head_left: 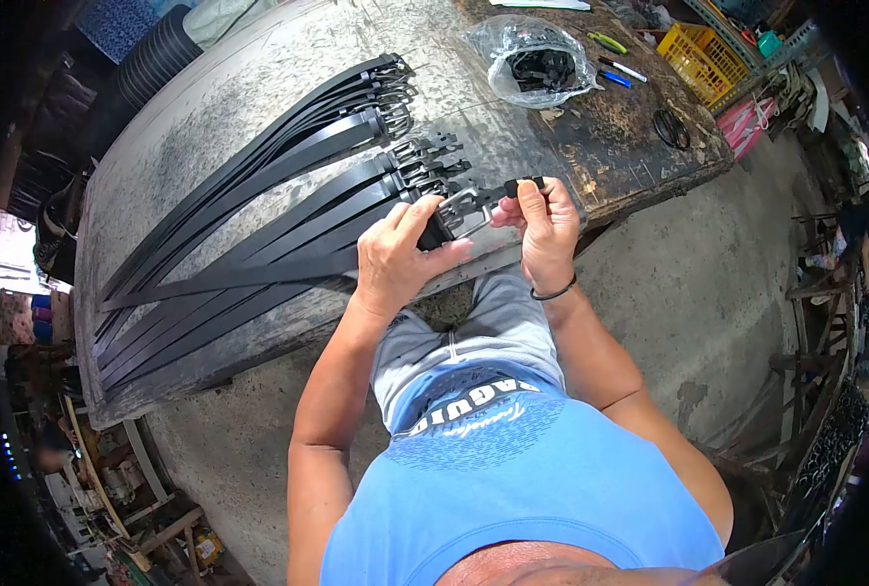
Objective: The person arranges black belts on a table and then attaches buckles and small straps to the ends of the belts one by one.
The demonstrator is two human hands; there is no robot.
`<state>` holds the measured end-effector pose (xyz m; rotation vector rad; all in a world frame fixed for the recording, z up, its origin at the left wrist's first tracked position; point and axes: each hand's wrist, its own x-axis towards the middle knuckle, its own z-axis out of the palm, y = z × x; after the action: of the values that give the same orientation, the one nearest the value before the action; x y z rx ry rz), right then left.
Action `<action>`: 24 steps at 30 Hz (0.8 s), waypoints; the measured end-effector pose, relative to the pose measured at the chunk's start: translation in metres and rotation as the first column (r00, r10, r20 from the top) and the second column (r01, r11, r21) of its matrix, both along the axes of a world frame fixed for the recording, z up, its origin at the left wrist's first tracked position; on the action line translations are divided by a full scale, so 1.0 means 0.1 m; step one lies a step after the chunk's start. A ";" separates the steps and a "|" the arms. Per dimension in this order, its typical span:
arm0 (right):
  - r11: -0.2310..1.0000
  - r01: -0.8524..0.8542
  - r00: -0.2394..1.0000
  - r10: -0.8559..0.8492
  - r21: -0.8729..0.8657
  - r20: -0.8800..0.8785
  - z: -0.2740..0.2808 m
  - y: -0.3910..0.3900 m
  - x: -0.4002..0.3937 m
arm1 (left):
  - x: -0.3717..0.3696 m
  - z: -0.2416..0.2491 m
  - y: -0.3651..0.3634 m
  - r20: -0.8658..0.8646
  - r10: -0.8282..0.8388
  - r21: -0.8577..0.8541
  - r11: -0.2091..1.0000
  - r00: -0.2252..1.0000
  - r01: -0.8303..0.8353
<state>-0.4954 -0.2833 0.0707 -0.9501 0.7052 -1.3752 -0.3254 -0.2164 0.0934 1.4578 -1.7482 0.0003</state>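
My left hand [395,249] is closed around the buckle end of a black belt [308,267], its thumb and fingers at the metal buckle [472,217]. My right hand [549,230] pinches a small black piece [513,188] just right of that buckle, between thumb and bent fingers. Beyond my left hand lies a group of black belts [308,205], their buckles [420,164] bunched together with black toothed pieces sticking out of them. A second bundle of black belts [259,146] is fanned out farther back, buckles toward the right.
On the worktable [513,146], a clear plastic bag [542,73] holds black pieces. Near it are green-handled pliers [607,43], a blue marker [614,78], a white pen [625,68] and a black coil [671,129]. A yellow crate [700,61] stands past the table's right edge.
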 end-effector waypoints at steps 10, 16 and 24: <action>0.994 -0.107 0.975 0.099 -0.031 -0.198 0.02 -0.11 -0.06 | -0.05 -0.03 -0.01 -0.015 0.017 0.078 0.997 1.000 -0.016; 0.988 -0.155 0.972 0.153 0.004 -0.176 0.04 -0.16 -0.10 | -0.03 -0.01 0.00 -0.031 -0.004 0.047 0.999 1.000 0.006; 0.946 -0.318 0.898 0.321 0.060 -0.302 -0.18 0.00 -0.04 | -0.03 -0.08 -0.07 -0.040 -0.010 -0.028 1.000 0.999 0.009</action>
<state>-0.4992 -0.2834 0.0528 -1.2308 0.7472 -0.9420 -0.3279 -0.2239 0.0856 1.4206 -1.7157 -0.0097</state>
